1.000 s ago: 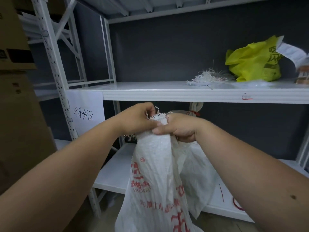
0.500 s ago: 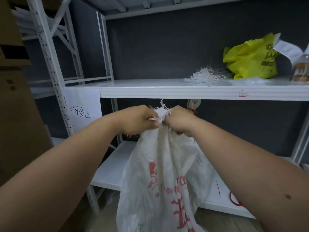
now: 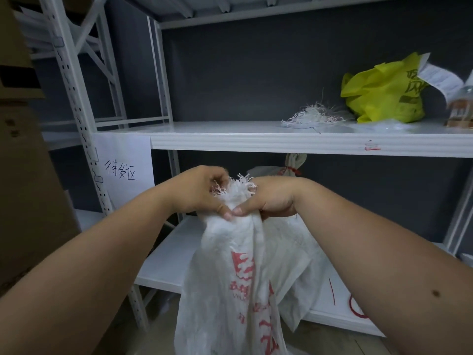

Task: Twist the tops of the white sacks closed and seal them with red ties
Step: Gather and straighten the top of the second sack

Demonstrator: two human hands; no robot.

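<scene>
A white woven sack (image 3: 230, 285) with red printing hangs in front of me, its frayed top bunched together. My left hand (image 3: 199, 192) grips the bunched neck from the left and my right hand (image 3: 268, 198) grips it from the right, thumbs nearly touching below the frayed edge. Behind my right hand stands another white sack (image 3: 294, 163), its neck tied with a red tie (image 3: 291, 170). Loose red ties (image 3: 354, 307) lie on the lower shelf at the right, partly hidden by my right forearm.
A white metal shelf unit (image 3: 256, 140) stands before me. Its upper shelf holds a yellow bag (image 3: 384, 96) and a tuft of white fibres (image 3: 311, 116). A handwritten paper sign (image 3: 122, 172) hangs on the left post. Cardboard boxes (image 3: 23, 175) stand at left.
Both hands have closed tighter round the sack's top, gathering it into a narrower neck, and shifted slightly lower on it. The sack has turned a little.
</scene>
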